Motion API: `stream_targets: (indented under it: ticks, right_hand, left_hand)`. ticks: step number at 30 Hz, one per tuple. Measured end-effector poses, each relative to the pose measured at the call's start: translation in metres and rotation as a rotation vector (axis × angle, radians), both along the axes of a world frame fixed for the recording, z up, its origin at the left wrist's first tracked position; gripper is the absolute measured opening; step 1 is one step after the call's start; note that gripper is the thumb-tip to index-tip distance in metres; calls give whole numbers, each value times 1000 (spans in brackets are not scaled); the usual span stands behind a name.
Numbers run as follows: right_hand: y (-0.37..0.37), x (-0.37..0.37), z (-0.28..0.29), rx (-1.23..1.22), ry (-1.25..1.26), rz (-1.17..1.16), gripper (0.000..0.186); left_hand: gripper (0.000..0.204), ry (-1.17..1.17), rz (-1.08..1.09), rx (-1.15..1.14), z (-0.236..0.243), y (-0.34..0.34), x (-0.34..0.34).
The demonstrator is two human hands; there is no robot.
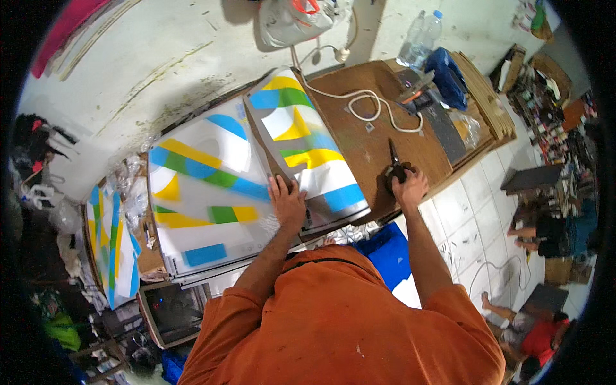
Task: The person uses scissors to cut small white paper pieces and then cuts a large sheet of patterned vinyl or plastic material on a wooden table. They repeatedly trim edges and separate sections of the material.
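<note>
My left hand (288,200) lies with its fingers stretched out over the meeting edges of two glossy printed sheets. Under its left side is a large white sheet (212,186) with yellow, green and blue bands. To its right, a narrower sheet (321,154) in the same colours is slightly buckled, its right edge lifted in a curve. My right hand (411,187) is closed round the dark handles of a pair of scissors (394,154) over the brown tabletop (359,138). The blades point away from me, apart from the sheets.
A white cable (366,96) loops over the table's far side. Beyond it stand clear plastic bottles (423,38) and a blue roll-like object (446,77). A white plastic bag (301,22) hangs on the wall. Another person in red (540,340) is at the lower right.
</note>
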State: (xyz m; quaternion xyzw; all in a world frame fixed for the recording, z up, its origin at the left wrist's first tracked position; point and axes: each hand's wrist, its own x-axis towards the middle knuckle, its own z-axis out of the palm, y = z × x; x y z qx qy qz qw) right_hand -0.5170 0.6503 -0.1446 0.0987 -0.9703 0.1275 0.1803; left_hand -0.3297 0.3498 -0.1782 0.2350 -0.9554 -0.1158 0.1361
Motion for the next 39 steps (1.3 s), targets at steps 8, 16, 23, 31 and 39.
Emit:
stream_targets:
  ticks: [8,16,23,31,39]
  right_hand:
    - [-89,43,15,-429,-605,456,55]
    - [-180,65,19,-40,-820,503,102]
    - [-221,95,19,-408,-809,313,94]
    - [-135,32,43,-121,-664,226,73]
    - [-115,22,38,-345,-410,195,61]
  left_hand:
    - [48,349,23,511,93,-13,9]
    - [69,293,130,325,182,-28,46]
    - [64,306,164,256,166,-40,69]
    - [61,554,73,871,117,6,22]
    - [62,458,118,872,137,-32,68]
